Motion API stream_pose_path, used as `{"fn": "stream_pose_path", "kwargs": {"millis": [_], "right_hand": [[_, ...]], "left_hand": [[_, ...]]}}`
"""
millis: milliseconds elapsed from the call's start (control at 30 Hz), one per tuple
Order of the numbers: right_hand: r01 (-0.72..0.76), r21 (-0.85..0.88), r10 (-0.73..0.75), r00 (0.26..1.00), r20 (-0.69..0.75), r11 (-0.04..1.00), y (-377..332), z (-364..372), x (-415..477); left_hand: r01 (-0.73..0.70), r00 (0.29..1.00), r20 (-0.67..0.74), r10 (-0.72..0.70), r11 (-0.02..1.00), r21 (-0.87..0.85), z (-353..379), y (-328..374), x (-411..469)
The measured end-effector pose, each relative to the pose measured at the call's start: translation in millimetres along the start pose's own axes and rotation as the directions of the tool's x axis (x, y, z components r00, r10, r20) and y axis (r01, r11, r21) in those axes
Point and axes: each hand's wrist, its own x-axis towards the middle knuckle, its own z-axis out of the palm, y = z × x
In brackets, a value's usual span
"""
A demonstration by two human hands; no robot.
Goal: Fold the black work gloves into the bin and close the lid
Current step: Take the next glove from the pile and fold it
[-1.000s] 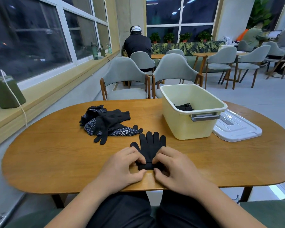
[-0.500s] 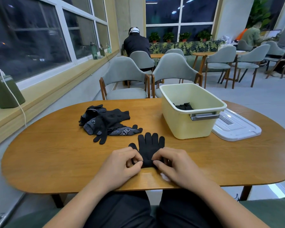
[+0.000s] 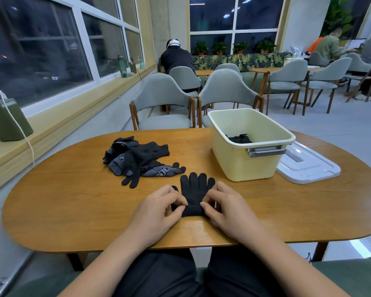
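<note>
- Both hands pinch the near, cuff end of a black glove [image 3: 196,190] lying flat on the surface [image 3: 73,200]: left hand [image 3: 159,207] and right hand [image 3: 224,207], fingers clamped on its doubled-over edge.
- A heap of gloves [image 3: 140,160] sits to the far left.
- The bin [image 3: 250,144] stands far right, dark gloves inside.
- The lid [image 3: 308,166] lies right of it.

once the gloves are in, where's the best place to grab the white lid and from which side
Take the lid by its long near rim, coming in from the right of the bin. It lies flat on the table with that edge clear, while its left side tucks behind the bin. Probably easiest for the right hand.
</note>
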Motion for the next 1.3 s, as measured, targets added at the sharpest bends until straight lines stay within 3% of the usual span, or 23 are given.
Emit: {"fn": "stream_pose_path", "kwargs": {"millis": [133,233,433,833,1000,1300], "right_hand": [[0.194,-0.116,-0.198,0.980,-0.021,0.974,-4.2,-1.4,-7.4],[0.248,-0.191,-0.253,0.967,-0.007,0.950,-6.0,-1.0,-10.9],[0.222,-0.136,-0.214,0.974,0.075,0.965,-9.4,-0.9,-13.3],[0.178,0.020,-0.179,0.980,0.089,0.984,-5.1,-7.5,-9.5],[0.179,-0.004,-0.178,0.981,0.071,0.984,-5.1,-5.9,-8.5],[0.111,0.038,-0.112,0.993,0.030,0.993,3.3,0.5,0.5]], "left_hand": [[-0.077,0.997,0.002,0.077,0.996,0.033,2.5,-0.2,-2.7],[-0.108,0.994,0.007,0.108,0.994,0.025,4.3,-0.3,-4.5],[-0.094,0.995,0.047,0.093,0.996,0.014,3.3,-2.1,-3.7],[-0.040,0.997,0.071,0.042,0.999,-0.034,-1.5,0.8,-2.9],[-0.037,0.996,0.086,0.036,0.999,0.010,-1.1,4.3,-2.3],[0.062,0.998,0.012,-0.062,0.998,0.002,6.4,-5.6,5.3]]}}
